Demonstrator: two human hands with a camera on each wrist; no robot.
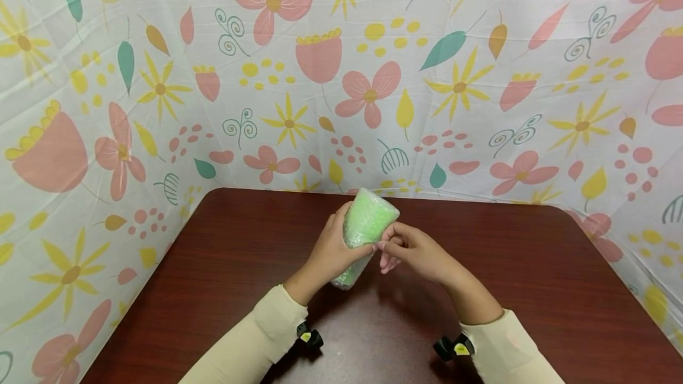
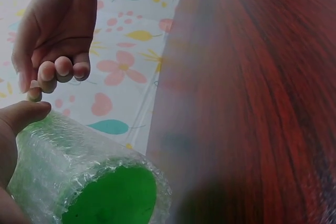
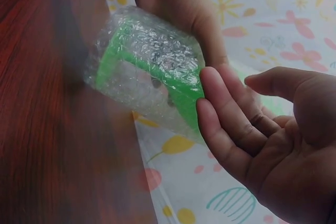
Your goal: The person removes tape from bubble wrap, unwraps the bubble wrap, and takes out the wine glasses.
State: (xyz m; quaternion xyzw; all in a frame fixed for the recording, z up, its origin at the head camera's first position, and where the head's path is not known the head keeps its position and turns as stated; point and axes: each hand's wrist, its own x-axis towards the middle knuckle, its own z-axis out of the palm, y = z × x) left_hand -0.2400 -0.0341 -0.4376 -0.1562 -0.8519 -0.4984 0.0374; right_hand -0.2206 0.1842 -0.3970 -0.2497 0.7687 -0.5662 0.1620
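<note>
A green cylinder wrapped in clear bubble wrap [image 1: 368,218] is held at a tilt over the table. My left hand [image 1: 333,245] grips it around the side, thumb across the near face. In the left wrist view the green round end [image 2: 118,198] shows inside the bubble wrap [image 2: 68,150]. Close by the left thumb tip is my right hand [image 1: 411,250], its thumb and index fingertip near each other at the wrap's side. Its other fingers [image 3: 231,124] are loosely bent beside the wrap. I cannot tell whether the right fingertips pinch the film.
Under both hands lies a dark reddish-brown wooden table [image 1: 240,253] with rounded far corners. White cloth with a flower print [image 1: 427,105] hangs behind it and along both sides. Small black devices are worn at the left cuff [image 1: 309,336] and the right cuff [image 1: 453,347].
</note>
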